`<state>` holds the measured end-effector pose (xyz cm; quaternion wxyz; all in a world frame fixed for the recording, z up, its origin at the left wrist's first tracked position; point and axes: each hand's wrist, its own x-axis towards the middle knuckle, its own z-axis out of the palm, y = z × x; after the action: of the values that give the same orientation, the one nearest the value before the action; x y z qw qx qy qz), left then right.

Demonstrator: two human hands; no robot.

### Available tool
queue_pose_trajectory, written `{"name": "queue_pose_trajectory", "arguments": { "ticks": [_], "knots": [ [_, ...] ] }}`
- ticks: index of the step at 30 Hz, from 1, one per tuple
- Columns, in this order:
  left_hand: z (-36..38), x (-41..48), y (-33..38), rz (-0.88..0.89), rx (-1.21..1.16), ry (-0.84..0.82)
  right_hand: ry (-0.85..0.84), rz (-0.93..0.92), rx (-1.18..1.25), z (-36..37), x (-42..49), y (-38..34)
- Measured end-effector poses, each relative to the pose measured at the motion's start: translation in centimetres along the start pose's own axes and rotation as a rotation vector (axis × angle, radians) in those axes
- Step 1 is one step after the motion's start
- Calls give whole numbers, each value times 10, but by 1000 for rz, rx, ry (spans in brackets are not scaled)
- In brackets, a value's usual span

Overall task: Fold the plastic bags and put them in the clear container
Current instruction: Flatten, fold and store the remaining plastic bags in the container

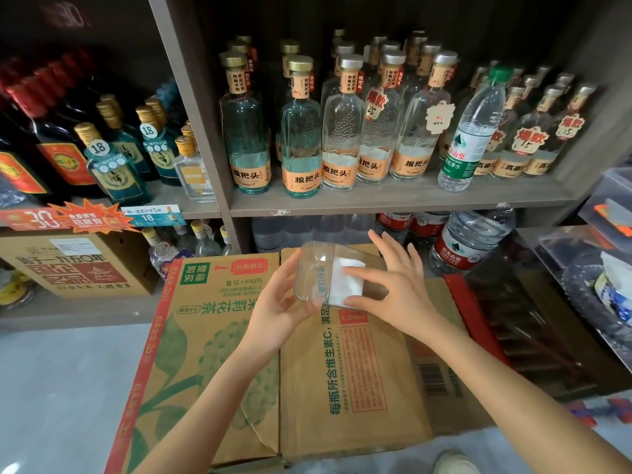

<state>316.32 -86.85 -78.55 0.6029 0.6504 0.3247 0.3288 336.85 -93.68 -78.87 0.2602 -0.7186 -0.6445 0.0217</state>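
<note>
Over the cardboard boxes (219, 336) nearest the viewer, two hands are clamped on one clear container (313, 268) that lies on its side, left hand (277, 309) at its closed end, right hand (396, 289) around the other end, with one folded white plastic bag (340, 289) inside it.

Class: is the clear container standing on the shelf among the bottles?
No, the left hand holds the clear container above the cardboard boxes.
</note>
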Motion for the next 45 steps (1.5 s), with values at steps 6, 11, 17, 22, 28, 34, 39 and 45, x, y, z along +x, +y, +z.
{"name": "queue_pose_trajectory", "arguments": {
  "ticks": [6, 11, 17, 22, 28, 34, 39, 45],
  "knots": [
    [-3, 0, -5, -1, 31, -10, -103, 60, -235, 1, 16, -14],
    [-4, 1, -11, -19, 37, -6, -166, 162, -310, 7, 22, -24],
    [-1, 2, -7, -12, 44, 4, -213, 193, -286, 7, 28, -23],
    [-1, -1, -6, -24, 35, -1, -239, 239, -100, -2, 22, -19],
    [-1, -4, -8, -22, 29, 11, -186, 269, 100, -15, 14, -19],
    [3, 12, -1, -57, 94, 28, 20, 367, 259, -39, -11, -25],
    [8, 26, 10, -104, 153, 43, 133, 397, 447, -37, -49, -31],
    [-24, -29, -2, -25, 444, 181, 166, 337, 547, -12, -112, -66]
  ]
}}
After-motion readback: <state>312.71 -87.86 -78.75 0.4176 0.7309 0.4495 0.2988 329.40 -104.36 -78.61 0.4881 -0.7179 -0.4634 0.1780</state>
